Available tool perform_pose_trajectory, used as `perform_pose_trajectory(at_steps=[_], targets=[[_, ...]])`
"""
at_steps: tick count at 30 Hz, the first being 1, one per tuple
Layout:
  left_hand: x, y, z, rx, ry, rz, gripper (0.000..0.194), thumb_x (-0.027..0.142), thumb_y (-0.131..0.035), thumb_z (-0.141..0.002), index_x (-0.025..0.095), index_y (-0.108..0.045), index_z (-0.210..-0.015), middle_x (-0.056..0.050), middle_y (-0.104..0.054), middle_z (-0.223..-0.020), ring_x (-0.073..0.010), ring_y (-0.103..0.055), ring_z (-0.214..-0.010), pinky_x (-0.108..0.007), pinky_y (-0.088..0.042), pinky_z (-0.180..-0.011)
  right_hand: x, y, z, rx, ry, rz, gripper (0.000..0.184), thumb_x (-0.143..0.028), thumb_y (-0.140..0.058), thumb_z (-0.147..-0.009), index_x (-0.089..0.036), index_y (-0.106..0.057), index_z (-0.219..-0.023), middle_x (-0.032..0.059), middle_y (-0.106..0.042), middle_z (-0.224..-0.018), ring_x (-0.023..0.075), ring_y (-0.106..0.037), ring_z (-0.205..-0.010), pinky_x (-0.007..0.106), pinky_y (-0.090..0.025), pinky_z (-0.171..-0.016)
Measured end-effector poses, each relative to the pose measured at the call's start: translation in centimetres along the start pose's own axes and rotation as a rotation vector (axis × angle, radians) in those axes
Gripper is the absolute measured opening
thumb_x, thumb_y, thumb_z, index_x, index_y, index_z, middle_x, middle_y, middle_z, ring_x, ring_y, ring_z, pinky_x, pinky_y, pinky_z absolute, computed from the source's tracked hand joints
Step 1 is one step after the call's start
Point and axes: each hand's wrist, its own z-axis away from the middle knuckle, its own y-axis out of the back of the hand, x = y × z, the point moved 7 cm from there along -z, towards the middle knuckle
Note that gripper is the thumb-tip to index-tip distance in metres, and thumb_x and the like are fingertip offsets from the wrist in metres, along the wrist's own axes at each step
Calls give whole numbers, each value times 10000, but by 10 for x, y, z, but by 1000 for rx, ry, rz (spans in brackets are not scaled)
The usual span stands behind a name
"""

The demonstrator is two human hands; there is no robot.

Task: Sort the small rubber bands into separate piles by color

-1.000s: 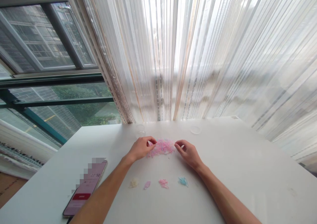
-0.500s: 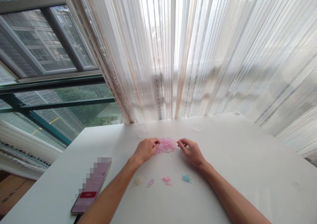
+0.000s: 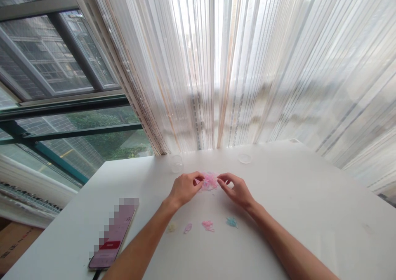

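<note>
Four piles set apart: cream pile (image 3: 171,227), purple pile (image 3: 187,228), pink pile (image 3: 208,225), blue pile (image 3: 231,222). Larger mixed heap (image 3: 210,182) remains. Left hand (image 3: 185,188), right hand (image 3: 236,189) curled there; grip indiscernible.

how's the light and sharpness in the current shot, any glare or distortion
Head view: daylight behind the curtain nearly washes out its brightest strip; head view: apparent wide-angle stretch, with the curtain's lines fanning outward toward the top; head view: strands in the mostly pink pile look soft, hard to separate; head view: blocky pixelation along the phone.
</note>
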Motion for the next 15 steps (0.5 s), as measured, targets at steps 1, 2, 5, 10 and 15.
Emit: perform_pose_trajectory(at_steps=[1, 2, 5, 10, 15], targets=[[4, 0, 2, 24, -11, 45, 150, 315, -617, -862, 278, -742, -936, 35, -781, -857, -164, -708, -736, -251, -501, -689, -4, -2, 1, -14, 28, -6, 189, -353, -567, -932, -202, -680, -946, 48, -727, -865, 173, -656, -740, 299, -547, -718], [8, -1, 4, 44, -26, 91, 143, 310, -625, -858, 276, -742, -934, 36, -779, -858, -158, -703, -723, -245, -503, -689, -8, -4, 3, -30, 52, -8, 181, -348, -582, -929, -204, -677, -981, 50, -724, -879, 173, -659, -755, 299, -548, -721], [16, -6, 11, 82, -73, 218, 135, 298, -636, -859, 267, -741, -938, 35, -775, -867, -143, -687, -701, -232, -508, -680, -17, -10, 7, -75, 97, -10, 175, -323, -592, -934, -216, -668, -1049, 51, -717, -900, 172, -661, -781, 301, -548, -729], [15, -14, 17, 96, -96, 359, 134, 298, -645, -867, 250, -744, -943, 23, -771, -885, -128, -668, -679, -223, -501, -645, -21, -15, 9, -99, 112, -2, 163, -265, -569, -949, -229, -674, -1069, 47, -725, -910, 170, -662, -786, 301, -546, -738], [7, -20, 14, 106, -65, 366, 119, 282, -663, -851, 237, -743, -927, 15, -769, -874, -126, -660, -663, -229, -504, -648, -20, -17, 9, -113, 121, 27, 131, -229, -563, -949, -215, -692, -969, 40, -732, -872, 161, -647, -741, 284, -530, -700]])
